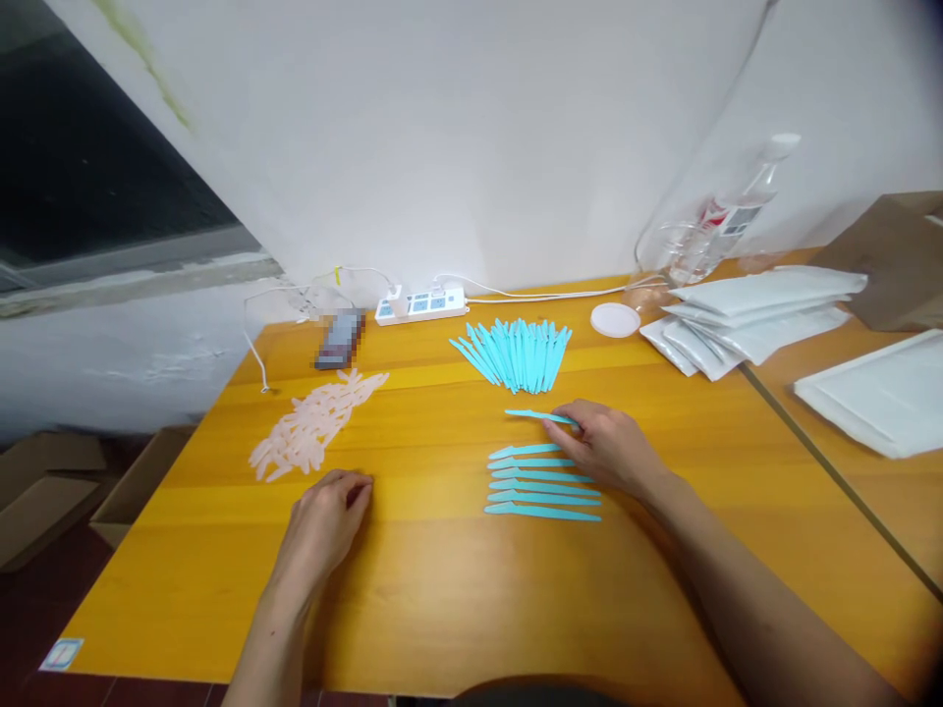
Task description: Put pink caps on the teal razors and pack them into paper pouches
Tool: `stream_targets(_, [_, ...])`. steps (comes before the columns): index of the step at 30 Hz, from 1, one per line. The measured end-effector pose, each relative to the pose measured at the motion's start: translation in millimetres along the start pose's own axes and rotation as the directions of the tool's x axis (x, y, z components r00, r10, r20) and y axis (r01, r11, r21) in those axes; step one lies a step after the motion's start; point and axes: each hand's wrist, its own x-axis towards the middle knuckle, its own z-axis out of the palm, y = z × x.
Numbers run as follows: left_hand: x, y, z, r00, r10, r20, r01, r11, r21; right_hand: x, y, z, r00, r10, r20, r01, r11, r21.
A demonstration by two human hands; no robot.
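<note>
My right hand (608,447) pinches one turquoise plastic knife (534,415) by its handle end, flat on the yellow table (442,589). Just below it lies a row of several turquoise knives (541,481), side by side. A fanned pile of more turquoise knives (516,352) sits farther back. My left hand (328,520) rests on the table with its fingers curled, nothing visible in it. A pile of pale pink plastic pieces (313,422) lies just beyond the left hand.
A white power strip (419,304) with cables and a blurred phone (340,339) lie at the back. A round white lid (615,319), clear bottle (726,221), white pouches (751,319) and a brown box (895,260) stand at right. Cardboard boxes (66,491) are on the floor at left.
</note>
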Motion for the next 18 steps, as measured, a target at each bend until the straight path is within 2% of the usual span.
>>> stream_targets(3, [8,8,0.7,0.999,-0.035,0.032,0.036,0.999,-0.031,-1,-1,-1,1.000,-0.017,-0.010,0.017,1.000,0.010])
stream_targets(6, [13,9,0.0,0.999,-0.028,-0.018,0.027,0.998,-0.057,-2,0,-1,1.000,-0.021,-0.010,0.021,1.000,0.012])
stream_targets(8, [12,4,-2.4,1.000,-0.004,-0.029,0.002,0.996,-0.084,-3,1,-1,1.000,-0.023,-0.005,0.023,1.000,0.017])
stream_targets(13, [3,-21,-8.4,0.994,0.100,0.045,-0.090,0.980,-0.177,-3,2,0,1.000,-0.004,0.008,0.004,1.000,0.008])
stream_targets(15, [2,-28,-7.6,0.990,0.128,0.060,-0.116,0.979,-0.169,-2,1,1,1.000,-0.008,0.022,0.008,1.000,0.016])
stream_targets(18, [4,-30,-4.3,0.991,0.109,0.078,-0.101,0.989,-0.105,-2,1,1,1.000,-0.009,0.030,0.008,1.000,0.020])
